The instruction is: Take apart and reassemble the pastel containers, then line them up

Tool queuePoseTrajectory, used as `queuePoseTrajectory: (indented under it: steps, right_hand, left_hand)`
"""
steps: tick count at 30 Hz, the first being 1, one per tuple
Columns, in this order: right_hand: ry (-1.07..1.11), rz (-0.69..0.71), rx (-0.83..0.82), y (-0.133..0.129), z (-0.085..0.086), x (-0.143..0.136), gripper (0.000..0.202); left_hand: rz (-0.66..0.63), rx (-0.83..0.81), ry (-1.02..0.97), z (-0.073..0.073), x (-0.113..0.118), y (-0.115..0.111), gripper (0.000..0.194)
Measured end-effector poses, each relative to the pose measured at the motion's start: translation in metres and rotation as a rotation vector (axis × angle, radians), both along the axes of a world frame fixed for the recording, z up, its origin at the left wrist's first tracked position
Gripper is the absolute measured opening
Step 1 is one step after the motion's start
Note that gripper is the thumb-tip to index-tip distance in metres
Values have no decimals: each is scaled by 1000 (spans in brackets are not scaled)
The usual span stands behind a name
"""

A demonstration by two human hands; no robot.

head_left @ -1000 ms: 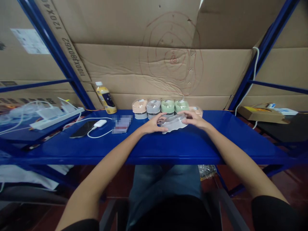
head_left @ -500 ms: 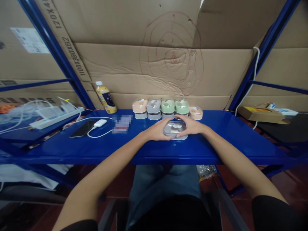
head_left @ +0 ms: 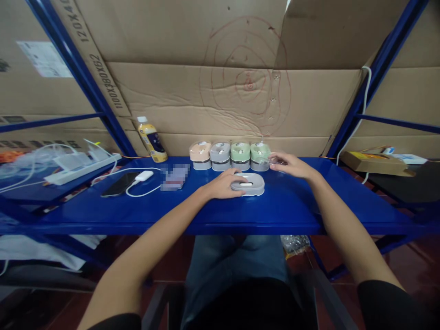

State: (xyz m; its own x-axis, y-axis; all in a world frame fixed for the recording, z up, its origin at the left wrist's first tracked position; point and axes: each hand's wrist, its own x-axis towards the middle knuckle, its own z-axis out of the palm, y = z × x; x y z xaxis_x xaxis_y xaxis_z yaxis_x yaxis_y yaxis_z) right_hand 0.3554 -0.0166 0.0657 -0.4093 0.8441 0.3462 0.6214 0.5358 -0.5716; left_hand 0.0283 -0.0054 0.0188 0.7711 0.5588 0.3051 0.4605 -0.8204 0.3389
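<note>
On the blue table in front of me sits a small grey oval box (head_left: 255,181) with a pale rim and a slot in its top. My left hand (head_left: 225,184) grips its left side, thumb in front and fingers over the far edge. Off to the right, my right hand (head_left: 291,166) holds a clear plastic lid (head_left: 265,161), seen only in part beside the fingers. Behind stand stacked lidded boxes in a row: a peach box (head_left: 200,152), a grey box (head_left: 220,151) and two green boxes, one green box (head_left: 240,151) left of the other (head_left: 260,149).
A yellow drink bottle (head_left: 151,140) stands at the back left. Nearer lie a dark phone (head_left: 118,184), a white charger (head_left: 143,176) with its cable and a blurred-out item (head_left: 174,177). Far left is a white power strip (head_left: 82,168). A cardboard box (head_left: 376,163) is at far right.
My right hand has come off the grey box and moved right and back, taking the clear lid away. The left hand stays on the box. The peach box at right is now hidden behind my right hand.
</note>
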Motion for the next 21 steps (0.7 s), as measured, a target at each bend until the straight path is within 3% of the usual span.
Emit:
queuePoseTrajectory:
  steps: [3, 8, 17, 21]
  right_hand:
    - [0, 19, -15, 1, 2, 5, 49]
    - [-7, 11, -23, 1, 2, 3, 50]
    - [-217, 7, -204, 18, -10, 27, 70]
    - [-266, 9, -235, 23, -17, 28, 81]
  left_hand:
    - [-14, 18, -13, -2, 1, 3, 40]
    - [5, 6, -107, -4, -4, 16, 43]
    - [267, -94, -71, 26, -71, 41, 47]
    - [322, -200, 69, 29, -79, 38, 48]
